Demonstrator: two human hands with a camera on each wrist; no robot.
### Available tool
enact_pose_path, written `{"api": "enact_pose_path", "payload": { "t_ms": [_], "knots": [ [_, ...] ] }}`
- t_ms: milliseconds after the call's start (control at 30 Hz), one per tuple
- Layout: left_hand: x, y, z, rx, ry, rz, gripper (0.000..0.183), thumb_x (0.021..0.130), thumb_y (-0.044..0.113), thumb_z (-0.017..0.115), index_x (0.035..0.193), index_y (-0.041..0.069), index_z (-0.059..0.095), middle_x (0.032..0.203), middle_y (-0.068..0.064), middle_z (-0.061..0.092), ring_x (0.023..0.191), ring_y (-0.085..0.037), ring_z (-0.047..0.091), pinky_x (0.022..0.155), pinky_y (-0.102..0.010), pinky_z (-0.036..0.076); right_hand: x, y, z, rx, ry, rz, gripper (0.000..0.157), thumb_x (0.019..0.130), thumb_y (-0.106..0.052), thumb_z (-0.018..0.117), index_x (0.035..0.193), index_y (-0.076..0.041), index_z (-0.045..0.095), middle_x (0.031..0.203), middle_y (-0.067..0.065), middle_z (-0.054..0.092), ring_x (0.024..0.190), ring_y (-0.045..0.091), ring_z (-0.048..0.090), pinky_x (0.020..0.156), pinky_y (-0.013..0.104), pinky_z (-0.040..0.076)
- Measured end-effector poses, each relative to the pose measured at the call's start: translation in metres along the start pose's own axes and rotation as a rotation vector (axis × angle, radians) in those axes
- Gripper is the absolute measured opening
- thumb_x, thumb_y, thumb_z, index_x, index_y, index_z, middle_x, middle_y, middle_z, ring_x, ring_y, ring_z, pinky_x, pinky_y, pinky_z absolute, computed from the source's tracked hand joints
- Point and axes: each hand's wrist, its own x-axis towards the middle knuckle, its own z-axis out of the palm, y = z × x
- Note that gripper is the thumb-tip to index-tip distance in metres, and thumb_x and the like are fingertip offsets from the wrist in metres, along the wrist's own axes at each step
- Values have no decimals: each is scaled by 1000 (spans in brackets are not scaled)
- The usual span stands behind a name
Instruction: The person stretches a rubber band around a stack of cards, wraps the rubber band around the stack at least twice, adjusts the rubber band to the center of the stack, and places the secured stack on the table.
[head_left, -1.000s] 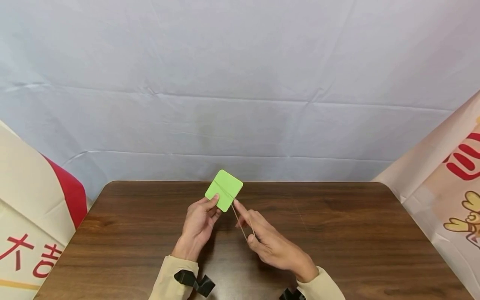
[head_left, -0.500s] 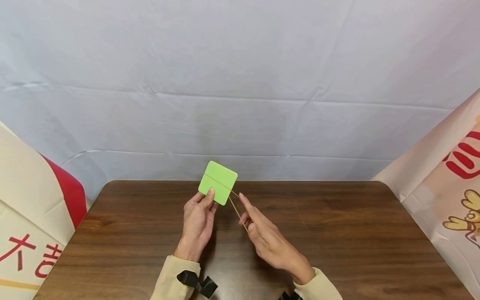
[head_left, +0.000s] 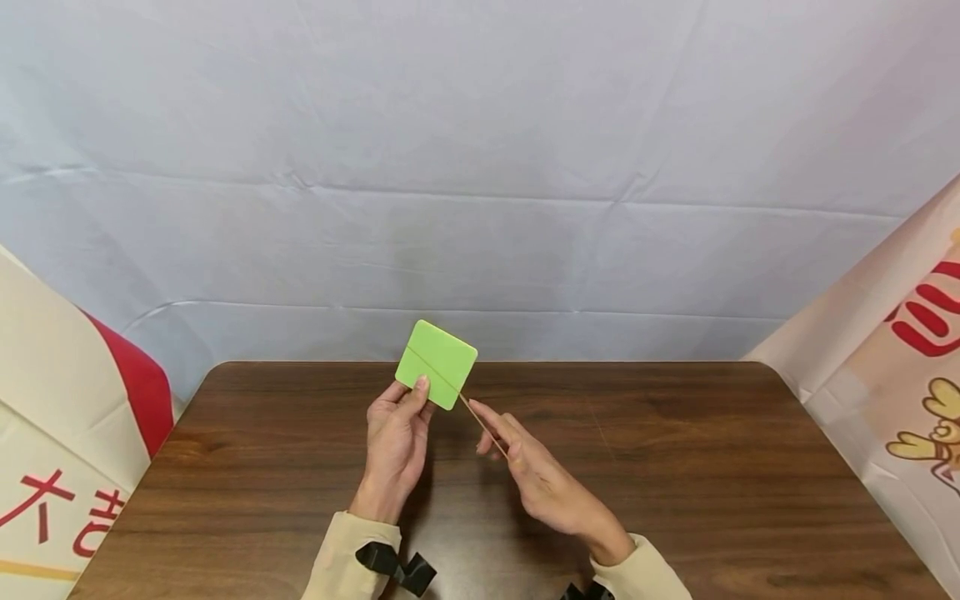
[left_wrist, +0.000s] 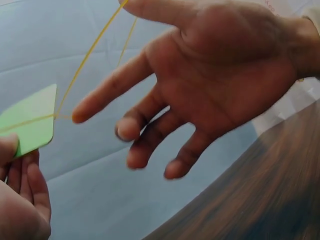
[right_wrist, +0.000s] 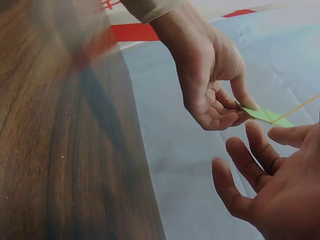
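My left hand (head_left: 396, 442) grips a green square card (head_left: 437, 358) with rounded corners, thumb on its face and fingers behind, tilted above the table's back part. Across the card's face runs a thin yellowish rubber band (head_left: 483, 426), stretched from its right edge to my right hand (head_left: 555, 487). In the left wrist view, the rubber band (left_wrist: 90, 52) goes up to the right thumb, and the index fingertip lies right by the card's edge. The other right fingers spread loosely, palm visible. From the right wrist, the card (right_wrist: 267, 116) shows nearly edge-on.
Below both hands lies a dark brown wooden table (head_left: 712, 467). Behind it hangs a pale grey cloth (head_left: 480, 167). Printed banners stand at the left (head_left: 60, 400) and right (head_left: 892, 400). Black straps (head_left: 397, 567) sit around the sleeves.
The left hand has raised the card slightly up and left, turning it. The right hand has shifted and its fingers have straightened, with the band still stretched from the card to its thumb.
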Motion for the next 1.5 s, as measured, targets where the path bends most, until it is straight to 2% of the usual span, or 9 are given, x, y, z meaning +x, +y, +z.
{"api": "enact_pose_path", "payload": {
  "t_ms": [133,333,433,633,700,767,1033,1300,1500],
  "knots": [
    [1,3,-4,42,-103,35,28,99,-7,59,127,-9,62,115,-12,68,102,-16,66,90,-29,54,1,0,-4,31,4,2,53,113,-26,13,158,-5,31,112,9,51,103,21,54,93,38,47],
    [3,10,-11,176,-257,105,26,97,-8,60,116,5,72,109,-7,71,96,-13,67,90,-29,53,2,3,-7,37,40,16,60,113,-36,12,153,-5,44,107,8,50,104,20,55,90,39,51],
    [3,12,-14,234,-331,138,28,97,-8,61,114,10,74,109,-6,72,99,-13,67,91,-29,53,2,4,-9,52,45,11,62,113,-37,12,148,-3,50,106,8,51,105,20,56,89,38,53],
    [4,17,-20,508,-399,252,23,92,-7,68,110,6,75,98,0,74,85,-10,66,74,-25,53,2,1,-13,111,46,-2,68,113,-38,12,138,6,58,112,11,54,112,20,59,90,42,53],
    [4,19,-22,559,-428,269,21,92,-7,69,108,4,75,96,2,74,82,-10,64,71,-25,52,2,1,-14,114,42,4,73,112,-43,12,135,8,60,114,12,56,115,19,60,90,44,53],
    [5,20,-24,573,-465,271,20,92,-6,69,106,7,76,94,2,73,81,-10,64,71,-25,52,2,2,-15,108,42,21,76,112,-45,12,132,9,61,114,12,56,115,18,61,90,43,53],
    [6,25,-27,622,-597,266,11,91,-8,69,101,-11,69,91,0,70,79,-11,64,70,-25,54,0,4,-17,130,49,77,73,113,-39,13,120,8,68,115,17,62,110,21,61,91,40,51],
    [3,30,-23,707,-723,272,14,89,-12,68,98,-3,72,93,-9,69,88,-11,64,76,-27,54,-3,5,-17,59,44,114,69,114,-32,14,114,5,72,110,9,59,105,13,57,91,33,45],
    [1,32,-20,794,-790,277,9,91,-2,72,98,3,75,92,-14,69,88,-17,63,79,-34,55,-1,6,-16,1,44,146,49,114,-19,19,100,-3,64,97,2,51,92,10,49,84,28,43]
  ]
}}
